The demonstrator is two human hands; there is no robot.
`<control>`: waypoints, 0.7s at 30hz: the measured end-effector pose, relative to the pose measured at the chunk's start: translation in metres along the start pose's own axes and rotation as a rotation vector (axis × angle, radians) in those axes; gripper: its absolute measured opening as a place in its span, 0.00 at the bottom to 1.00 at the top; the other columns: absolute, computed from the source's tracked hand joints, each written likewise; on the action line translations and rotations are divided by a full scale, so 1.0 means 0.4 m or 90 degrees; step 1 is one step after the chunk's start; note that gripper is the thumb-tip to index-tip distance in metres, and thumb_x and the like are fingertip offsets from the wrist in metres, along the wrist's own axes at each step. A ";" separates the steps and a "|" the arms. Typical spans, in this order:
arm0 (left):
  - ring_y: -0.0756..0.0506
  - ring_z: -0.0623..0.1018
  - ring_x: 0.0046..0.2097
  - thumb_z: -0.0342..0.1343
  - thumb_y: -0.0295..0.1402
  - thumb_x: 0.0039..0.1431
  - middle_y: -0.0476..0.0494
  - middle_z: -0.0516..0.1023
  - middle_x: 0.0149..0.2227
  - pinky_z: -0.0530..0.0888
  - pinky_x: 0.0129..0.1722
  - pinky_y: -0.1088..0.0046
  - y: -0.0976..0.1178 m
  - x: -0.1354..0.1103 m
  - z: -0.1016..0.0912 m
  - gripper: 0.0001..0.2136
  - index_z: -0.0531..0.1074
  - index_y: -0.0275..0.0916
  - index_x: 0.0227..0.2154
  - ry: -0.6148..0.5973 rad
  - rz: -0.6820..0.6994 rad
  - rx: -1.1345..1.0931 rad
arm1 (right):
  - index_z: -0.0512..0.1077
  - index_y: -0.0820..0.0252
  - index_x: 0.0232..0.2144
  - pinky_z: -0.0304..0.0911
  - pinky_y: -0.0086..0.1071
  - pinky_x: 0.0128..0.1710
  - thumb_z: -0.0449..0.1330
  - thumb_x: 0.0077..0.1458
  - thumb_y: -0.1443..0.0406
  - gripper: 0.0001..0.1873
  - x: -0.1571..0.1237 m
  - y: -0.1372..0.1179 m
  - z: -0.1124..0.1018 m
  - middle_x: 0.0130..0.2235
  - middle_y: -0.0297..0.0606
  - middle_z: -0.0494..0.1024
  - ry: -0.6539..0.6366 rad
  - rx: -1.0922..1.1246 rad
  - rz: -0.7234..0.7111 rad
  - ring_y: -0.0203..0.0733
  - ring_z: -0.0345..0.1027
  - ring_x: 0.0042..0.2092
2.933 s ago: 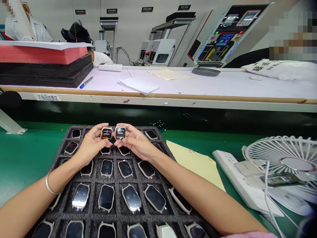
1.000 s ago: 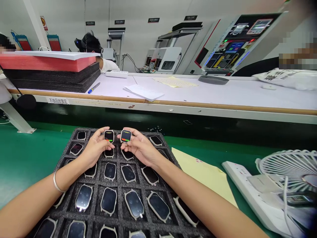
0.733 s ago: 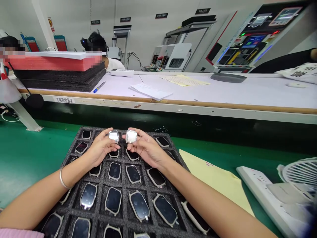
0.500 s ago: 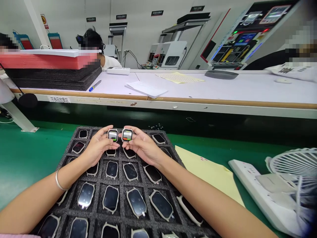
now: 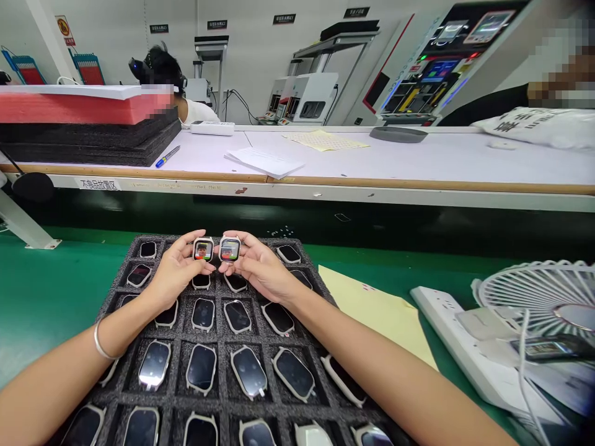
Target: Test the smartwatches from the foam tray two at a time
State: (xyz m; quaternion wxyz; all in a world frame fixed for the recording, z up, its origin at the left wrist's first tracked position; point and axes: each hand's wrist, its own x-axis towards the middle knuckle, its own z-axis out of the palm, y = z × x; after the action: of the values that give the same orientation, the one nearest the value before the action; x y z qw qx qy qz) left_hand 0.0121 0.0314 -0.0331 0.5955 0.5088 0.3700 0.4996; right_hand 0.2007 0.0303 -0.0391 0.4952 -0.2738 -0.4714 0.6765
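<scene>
Over the far end of a black foam tray (image 5: 179, 365), my left hand (image 5: 174, 272) pinches a watch case (image 5: 203, 250) by its edges. My right hand (image 5: 260, 267) grips a second watch case (image 5: 229, 249) just beside it. Both cases are silver, without straps, held upright with their lit screens facing me; the small coloured pictures on them are hard to read. Below the hands, the tray's square pockets hold many more dark-screened watch cases, such as this one (image 5: 201, 368). My forearms hide some pockets at both sides.
Yellow paper (image 5: 372, 310), a white power strip (image 5: 469, 347) and a white fan (image 5: 534, 291) lie to the right on the green surface. Beyond is a white bench (image 5: 334, 164) with stacked foam (image 5: 93, 145), a pen (image 5: 167, 157) and papers (image 5: 264, 163). Other people sit behind it.
The whole view has shifted, so most things appear a little further left. Both watches stay in my hands, and their screens now show different coloured pictures.
</scene>
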 end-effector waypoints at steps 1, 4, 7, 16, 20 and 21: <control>0.51 0.81 0.31 0.63 0.24 0.46 0.47 0.79 0.41 0.78 0.36 0.74 0.001 0.001 0.000 0.29 0.66 0.39 0.54 0.001 -0.002 -0.001 | 0.67 0.54 0.47 0.68 0.31 0.36 0.61 0.44 0.75 0.26 0.002 0.001 -0.001 0.42 0.36 0.80 0.000 -0.001 -0.002 0.35 0.75 0.33; 0.51 0.81 0.31 0.64 0.25 0.45 0.46 0.79 0.42 0.78 0.36 0.74 0.012 0.004 0.002 0.30 0.66 0.39 0.55 0.001 -0.015 -0.006 | 0.68 0.55 0.47 0.69 0.31 0.35 0.63 0.48 0.72 0.22 0.012 -0.001 -0.003 0.42 0.37 0.81 0.005 0.009 -0.001 0.36 0.76 0.33; 0.50 0.81 0.32 0.64 0.26 0.46 0.45 0.80 0.41 0.78 0.37 0.73 0.043 0.013 0.007 0.30 0.66 0.38 0.55 -0.006 -0.020 -0.013 | 0.69 0.57 0.46 0.69 0.32 0.33 0.60 0.57 0.63 0.14 0.026 -0.022 0.001 0.39 0.40 0.81 0.016 0.037 -0.001 0.37 0.76 0.31; 0.50 0.81 0.31 0.62 0.23 0.45 0.47 0.78 0.36 0.79 0.39 0.71 0.200 0.049 0.044 0.33 0.66 0.38 0.58 -0.056 0.108 -0.006 | 0.69 0.55 0.44 0.66 0.29 0.26 0.58 0.59 0.59 0.11 0.052 -0.152 0.045 0.38 0.39 0.81 -0.003 -0.019 -0.092 0.36 0.74 0.28; 0.50 0.81 0.32 0.63 0.23 0.46 0.49 0.77 0.34 0.78 0.39 0.72 0.240 0.054 0.058 0.33 0.65 0.38 0.58 -0.063 0.170 0.014 | 0.68 0.54 0.44 0.62 0.29 0.23 0.59 0.58 0.58 0.13 0.053 -0.199 0.071 0.37 0.37 0.80 -0.005 -0.050 -0.133 0.34 0.70 0.25; 0.50 0.81 0.32 0.63 0.23 0.46 0.49 0.77 0.34 0.78 0.38 0.73 0.245 0.053 0.060 0.33 0.65 0.38 0.58 -0.062 0.185 0.023 | 0.68 0.54 0.44 0.62 0.29 0.23 0.58 0.58 0.58 0.13 0.051 -0.209 0.078 0.37 0.37 0.80 -0.009 -0.053 -0.141 0.34 0.70 0.25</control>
State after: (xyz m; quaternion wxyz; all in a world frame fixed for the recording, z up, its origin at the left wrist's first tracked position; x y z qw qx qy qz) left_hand 0.0184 0.0445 0.0689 0.5250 0.5912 0.2723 0.5484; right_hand 0.2019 0.0432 0.0516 0.5517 -0.2353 -0.5300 0.5994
